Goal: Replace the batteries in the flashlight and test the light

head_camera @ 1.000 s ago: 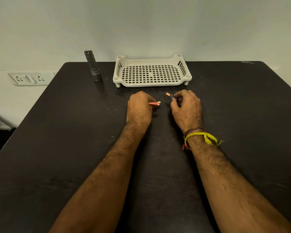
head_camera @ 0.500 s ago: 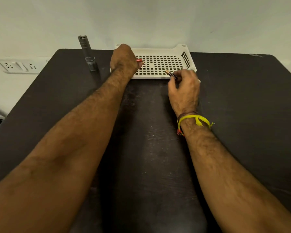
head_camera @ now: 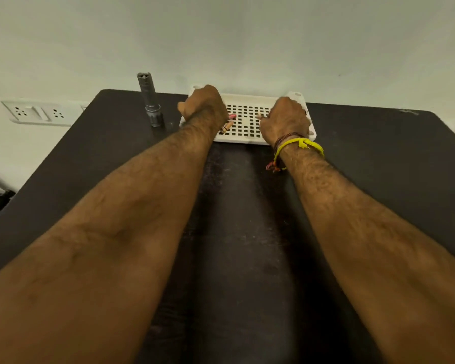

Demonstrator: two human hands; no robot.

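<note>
Flashlight [head_camera: 149, 99] body stands upright on its head at the far left of the dark table [head_camera: 378, 179], just beside the white perforated tray [head_camera: 250, 137] and apart from both hands. Its upper end looks open, though the view is too soft to be sure.

Over the tray, the left hand [head_camera: 205, 106] is curled, with a pink-tipped battery [head_camera: 231, 116] poking out from under its fingers; a second, tan-coloured battery [head_camera: 226, 127] lies on the tray floor just below the hand, and I cannot tell whether it is touched. The right hand [head_camera: 284, 119] is also curled over the tray's right side, with something small and pale at its fingertips; whether it is pinching a battery there I cannot tell.

My worry is mixing up the cells: if used and fresh ones end up together in that tray, the wrong ones could go into the barrel. A round cell might also roll. The tall, narrow flashlight sits close to the left forearm, and a careless sweep could topple it.
</note>
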